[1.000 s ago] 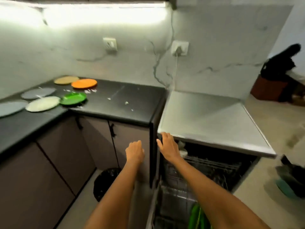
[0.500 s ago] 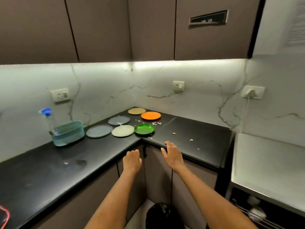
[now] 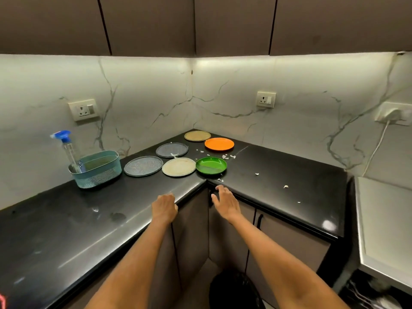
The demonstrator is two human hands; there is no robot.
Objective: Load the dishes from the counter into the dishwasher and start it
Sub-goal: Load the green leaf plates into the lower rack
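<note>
Plates sit in a cluster in the inner corner of the black L-shaped counter [image 3: 278, 166], at about twelve o'clock from the person. Nearest is a green divided plate [image 3: 211, 165], just beside a cream plate [image 3: 178, 167] at its nine o'clock, with a speckled grey plate [image 3: 143, 166] further toward nine. Behind them lie a second grey plate [image 3: 172, 150], an orange plate [image 3: 219, 144] and a tan plate [image 3: 197, 136] nearest the wall. White crumbs [image 3: 228, 156] are scattered between the orange and green plates and toward three o'clock.

Both arms reach forward over the counter's inner edge. The left hand [image 3: 164, 207] hangs with fingers loosely curled downward, holding nothing. The right hand [image 3: 225, 201] has its fingers spread and relaxed, empty, its fingertips near the counter edge below the green plate.

At ten o'clock stands a teal mesh basket [image 3: 98, 169] holding a spray bottle [image 3: 66, 148] with a blue top. The dishwasher's steel top [image 3: 385, 219] shows at three o'clock, with a glimpse of rack below it at four.
</note>
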